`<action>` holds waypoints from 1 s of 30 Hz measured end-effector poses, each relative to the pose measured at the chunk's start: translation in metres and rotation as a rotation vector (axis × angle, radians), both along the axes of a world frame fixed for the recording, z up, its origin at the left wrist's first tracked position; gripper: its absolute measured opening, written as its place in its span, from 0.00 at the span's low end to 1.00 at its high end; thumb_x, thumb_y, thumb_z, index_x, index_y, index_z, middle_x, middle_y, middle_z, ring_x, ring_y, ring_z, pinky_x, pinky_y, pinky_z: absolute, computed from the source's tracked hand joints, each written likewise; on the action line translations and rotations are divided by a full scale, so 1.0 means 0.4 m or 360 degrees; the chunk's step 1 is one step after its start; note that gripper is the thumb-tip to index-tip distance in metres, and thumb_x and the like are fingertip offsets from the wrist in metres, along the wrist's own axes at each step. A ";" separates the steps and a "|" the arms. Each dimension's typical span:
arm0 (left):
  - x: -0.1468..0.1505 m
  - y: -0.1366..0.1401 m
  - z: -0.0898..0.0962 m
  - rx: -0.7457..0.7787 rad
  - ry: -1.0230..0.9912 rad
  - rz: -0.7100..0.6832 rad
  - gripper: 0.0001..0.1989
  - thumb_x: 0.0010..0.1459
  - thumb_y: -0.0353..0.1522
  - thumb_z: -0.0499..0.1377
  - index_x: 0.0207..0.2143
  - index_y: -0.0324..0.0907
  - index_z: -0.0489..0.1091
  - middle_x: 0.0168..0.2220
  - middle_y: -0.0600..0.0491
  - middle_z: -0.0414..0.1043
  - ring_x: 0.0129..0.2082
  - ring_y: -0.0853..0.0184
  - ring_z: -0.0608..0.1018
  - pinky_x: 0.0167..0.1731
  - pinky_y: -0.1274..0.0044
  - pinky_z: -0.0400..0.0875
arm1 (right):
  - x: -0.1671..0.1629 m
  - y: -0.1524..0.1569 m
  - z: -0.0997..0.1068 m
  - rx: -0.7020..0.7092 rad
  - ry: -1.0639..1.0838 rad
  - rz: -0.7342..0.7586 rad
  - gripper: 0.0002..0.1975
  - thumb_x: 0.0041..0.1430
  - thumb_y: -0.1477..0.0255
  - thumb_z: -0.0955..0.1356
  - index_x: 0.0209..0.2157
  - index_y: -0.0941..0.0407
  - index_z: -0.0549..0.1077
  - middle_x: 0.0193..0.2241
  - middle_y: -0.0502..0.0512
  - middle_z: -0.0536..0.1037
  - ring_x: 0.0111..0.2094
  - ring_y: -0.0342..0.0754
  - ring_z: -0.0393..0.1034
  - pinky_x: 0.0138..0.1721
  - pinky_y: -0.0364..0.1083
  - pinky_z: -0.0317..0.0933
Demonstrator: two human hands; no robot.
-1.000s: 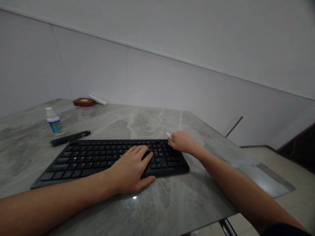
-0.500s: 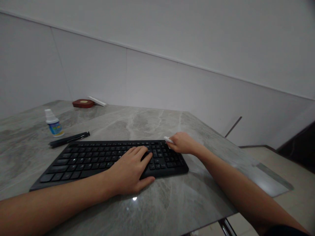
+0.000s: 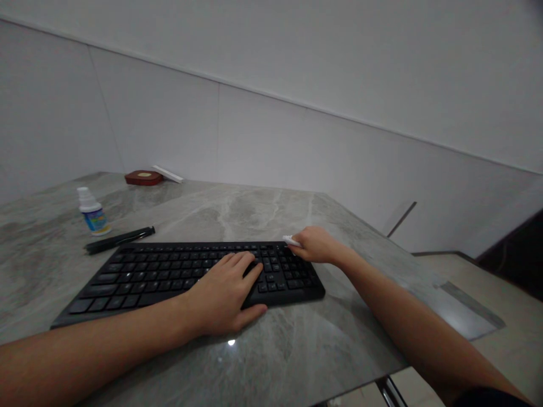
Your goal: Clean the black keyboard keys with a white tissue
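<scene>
A black keyboard [image 3: 161,274] lies flat on the grey marbled table. My left hand [image 3: 229,291] rests on its middle-right part, palm down, fingers spread over the keys, with the thumb on the table just past the front edge. At the keyboard's far right corner, my right hand [image 3: 316,244] is closed on a small white thing [image 3: 292,241] that looks like a folded wipe. Only its end sticks out past the fingers, so its exact kind is hard to make out. That hand is over the number pad's upper edge.
A white spray bottle [image 3: 94,215] with a blue label stands at left. Beside it lies a slim black object [image 3: 121,240], close to the keyboard's far left corner. Farther back are a red-brown box [image 3: 143,178] and a white strip [image 3: 168,173]. The table [image 3: 271,362] ends at right.
My right hand has shifted very slightly upward along the keyboard's far edge, still holding the white thing. My left hand stays in place.
</scene>
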State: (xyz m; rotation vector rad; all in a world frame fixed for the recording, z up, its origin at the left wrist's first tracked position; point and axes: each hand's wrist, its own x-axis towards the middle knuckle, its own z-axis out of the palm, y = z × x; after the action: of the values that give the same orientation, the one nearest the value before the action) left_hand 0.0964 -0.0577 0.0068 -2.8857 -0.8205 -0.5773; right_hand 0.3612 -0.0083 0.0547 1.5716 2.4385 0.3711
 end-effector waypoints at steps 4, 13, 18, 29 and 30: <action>-0.001 0.001 -0.003 0.0011 -0.0041 -0.0014 0.30 0.57 0.44 0.58 0.56 0.34 0.65 0.54 0.36 0.63 0.54 0.47 0.68 0.53 0.56 0.65 | 0.000 0.000 0.000 0.0016 0.0007 -0.0010 0.20 0.64 0.62 0.59 0.31 0.58 0.78 0.30 0.60 0.80 0.32 0.50 0.74 0.30 0.44 0.51; 0.000 0.000 -0.002 -0.0020 -0.0072 -0.0030 0.29 0.57 0.44 0.58 0.56 0.35 0.65 0.54 0.37 0.64 0.54 0.47 0.68 0.53 0.56 0.65 | -0.001 0.000 0.004 -0.0049 0.0022 -0.0012 0.18 0.63 0.63 0.61 0.31 0.58 0.78 0.30 0.60 0.80 0.33 0.49 0.73 0.30 0.43 0.51; 0.000 -0.002 0.002 -0.0004 -0.0017 -0.0014 0.30 0.57 0.44 0.58 0.56 0.33 0.65 0.54 0.36 0.64 0.54 0.47 0.68 0.53 0.57 0.65 | 0.006 0.006 -0.001 -0.0063 0.0118 0.0064 0.20 0.65 0.61 0.59 0.34 0.57 0.78 0.30 0.58 0.80 0.31 0.47 0.72 0.31 0.43 0.51; -0.001 0.002 -0.008 0.0000 -0.0075 -0.0028 0.30 0.57 0.45 0.57 0.56 0.35 0.65 0.55 0.37 0.64 0.54 0.47 0.68 0.53 0.57 0.65 | 0.070 0.037 -0.003 -0.0109 0.0123 -0.0132 0.20 0.65 0.62 0.59 0.34 0.60 0.77 0.32 0.60 0.80 0.33 0.48 0.73 0.31 0.43 0.53; -0.001 0.002 -0.008 0.0005 -0.0081 -0.0028 0.30 0.57 0.45 0.57 0.56 0.35 0.65 0.55 0.37 0.64 0.54 0.47 0.68 0.53 0.57 0.65 | 0.069 0.038 -0.005 -0.0113 0.0137 -0.0132 0.20 0.65 0.62 0.59 0.34 0.60 0.77 0.31 0.60 0.80 0.33 0.48 0.73 0.31 0.43 0.53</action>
State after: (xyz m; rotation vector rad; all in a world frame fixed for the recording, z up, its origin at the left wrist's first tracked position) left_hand 0.0958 -0.0567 0.0036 -2.8894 -0.8009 -0.6559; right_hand 0.3888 0.0068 0.0525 1.6850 2.4106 0.2046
